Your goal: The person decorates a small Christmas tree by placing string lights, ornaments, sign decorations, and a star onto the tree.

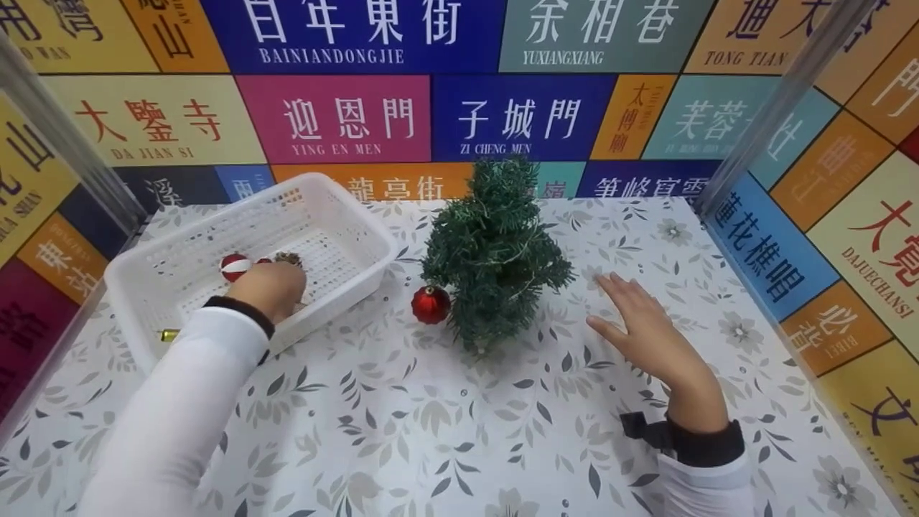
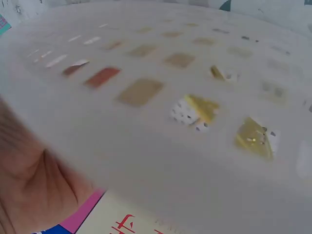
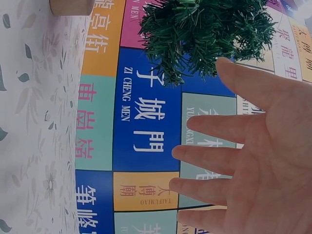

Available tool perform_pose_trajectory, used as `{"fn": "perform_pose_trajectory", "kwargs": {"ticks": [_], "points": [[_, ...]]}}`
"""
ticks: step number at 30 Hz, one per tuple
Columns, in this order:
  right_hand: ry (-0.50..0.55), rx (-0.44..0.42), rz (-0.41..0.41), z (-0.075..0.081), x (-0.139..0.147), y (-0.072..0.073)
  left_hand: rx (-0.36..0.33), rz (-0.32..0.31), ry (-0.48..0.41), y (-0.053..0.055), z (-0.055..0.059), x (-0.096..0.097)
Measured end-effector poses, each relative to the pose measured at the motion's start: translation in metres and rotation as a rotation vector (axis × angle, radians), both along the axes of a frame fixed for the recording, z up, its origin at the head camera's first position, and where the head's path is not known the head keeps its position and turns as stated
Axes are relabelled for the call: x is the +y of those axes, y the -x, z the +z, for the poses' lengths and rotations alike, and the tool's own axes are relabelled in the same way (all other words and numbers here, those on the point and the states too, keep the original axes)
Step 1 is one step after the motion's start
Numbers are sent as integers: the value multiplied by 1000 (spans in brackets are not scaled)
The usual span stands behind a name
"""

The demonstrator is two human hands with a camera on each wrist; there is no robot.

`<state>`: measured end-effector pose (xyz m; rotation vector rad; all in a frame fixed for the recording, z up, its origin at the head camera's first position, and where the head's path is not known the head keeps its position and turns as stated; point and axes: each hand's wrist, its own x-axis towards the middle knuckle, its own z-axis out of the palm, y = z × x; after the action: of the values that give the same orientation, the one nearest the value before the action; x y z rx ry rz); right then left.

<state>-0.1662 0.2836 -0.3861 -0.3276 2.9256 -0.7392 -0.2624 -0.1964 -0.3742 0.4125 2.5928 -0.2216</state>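
My left hand (image 1: 271, 289) reaches down into a white plastic basket (image 1: 359, 287) at the left; its fingers are hidden, so what they touch cannot be seen. Close by it in the basket lie a red-and-white ball ornament (image 1: 234, 267), a small brownish item (image 1: 288, 258) and a gold piece (image 1: 169, 334). In the middle of the table stands a small green Christmas tree (image 1: 495, 251), with a red ball ornament (image 1: 431, 305) at its lower left. Fingers spread, my right hand (image 1: 650, 334) is held to the right of the tree, apart from it and holding nothing.
A white tablecloth (image 1: 402, 431) with grey leaf print covers the table. Colourful panels with Chinese lettering (image 1: 334, 118) wall in the back and both sides. Metal posts (image 1: 772, 100) rise at the back corners. The tree's wooden base (image 3: 72, 6) shows in the right wrist view.
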Motion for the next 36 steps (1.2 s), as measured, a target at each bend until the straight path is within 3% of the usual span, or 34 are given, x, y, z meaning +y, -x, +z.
{"fn": "perform_pose_trajectory", "kwargs": {"ticks": [8, 14, 21, 27, 36], "points": [[-3, -3, -15, 2, 3, -1, -7, 173, -136, -4, 27, 0], [13, 11, -17, 3, 3, -2, 100, 188, -242, -11, 45, 0], [35, 34, -41, 6, 3, -4, 262, 224, -434, -21, 67, 12], [79, 65, -65, 9, -3, -7, 389, 277, -585, -43, 80, 27], [250, 238, -139, 16, -20, -17, 545, 310, -868, -86, 89, 60]]}}
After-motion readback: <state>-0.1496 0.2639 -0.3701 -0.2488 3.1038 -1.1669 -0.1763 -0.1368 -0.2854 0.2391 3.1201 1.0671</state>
